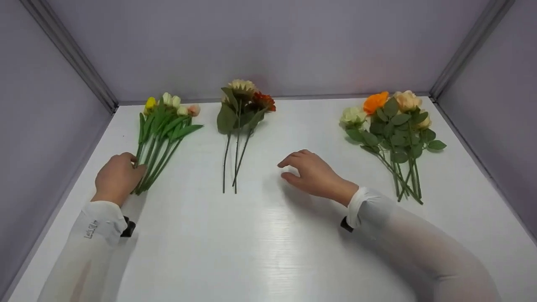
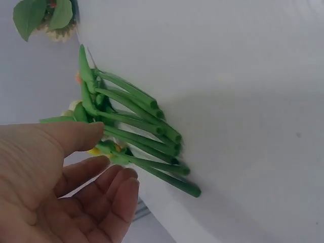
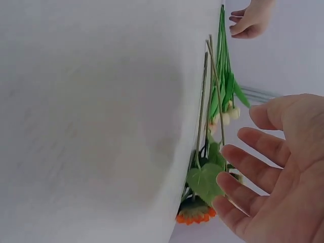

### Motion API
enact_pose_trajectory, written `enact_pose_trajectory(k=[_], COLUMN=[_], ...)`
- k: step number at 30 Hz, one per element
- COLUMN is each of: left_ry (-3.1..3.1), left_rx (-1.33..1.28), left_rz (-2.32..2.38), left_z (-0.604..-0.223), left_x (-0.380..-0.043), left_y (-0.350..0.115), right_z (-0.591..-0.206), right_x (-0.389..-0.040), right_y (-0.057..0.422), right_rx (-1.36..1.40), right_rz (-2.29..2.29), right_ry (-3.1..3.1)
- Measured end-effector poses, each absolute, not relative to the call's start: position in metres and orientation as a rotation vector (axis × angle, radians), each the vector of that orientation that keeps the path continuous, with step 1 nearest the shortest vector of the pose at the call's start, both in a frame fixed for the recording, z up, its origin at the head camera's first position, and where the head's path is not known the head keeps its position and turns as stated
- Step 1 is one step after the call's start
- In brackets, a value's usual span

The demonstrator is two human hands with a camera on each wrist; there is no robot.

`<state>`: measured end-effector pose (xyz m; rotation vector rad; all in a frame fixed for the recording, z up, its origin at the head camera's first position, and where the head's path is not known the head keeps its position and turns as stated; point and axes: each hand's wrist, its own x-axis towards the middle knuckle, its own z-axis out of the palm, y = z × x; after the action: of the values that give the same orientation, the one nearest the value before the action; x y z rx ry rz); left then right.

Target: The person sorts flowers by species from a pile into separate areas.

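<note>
Tabletop (image 1: 201, 251) surrounds the relaxed right hand (image 1: 314, 174); left hand (image 1: 117, 177), relaxed, neighbours tulips (image 1: 158, 126) near edge (image 1: 86, 170).

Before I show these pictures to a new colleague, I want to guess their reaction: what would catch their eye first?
Probably the bright orange flower, in the bunch at the right of the white table. Next might come the tulips on the left, with the left hand at their stems, and the right hand, which hovers between the middle bunch and the right one.
</note>
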<state>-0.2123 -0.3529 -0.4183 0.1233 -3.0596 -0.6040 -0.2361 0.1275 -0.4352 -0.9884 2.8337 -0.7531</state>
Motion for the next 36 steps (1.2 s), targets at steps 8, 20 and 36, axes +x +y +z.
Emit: enact_pose_trajectory(k=[8, 20, 36], left_ry=[-2.889, -2.850, -2.790], left_rx=[-0.113, -0.799, -1.432], left_rz=[-0.552, -0.373, -0.187], left_z=[-0.391, -0.388, -0.420], left_x=[-0.217, -0.203, -0.174], left_y=[-0.270, -0.127, 0.003], right_z=[-0.438, -0.433, -0.426], right_x=[-0.260, -0.276, -0.278], right_y=[0.200, 0.290, 0.371], right_rx=[-0.585, -0.198, 0.126], right_rz=[-0.792, -0.567, -0.542], right_ry=[2.945, 3.005, 3.037])
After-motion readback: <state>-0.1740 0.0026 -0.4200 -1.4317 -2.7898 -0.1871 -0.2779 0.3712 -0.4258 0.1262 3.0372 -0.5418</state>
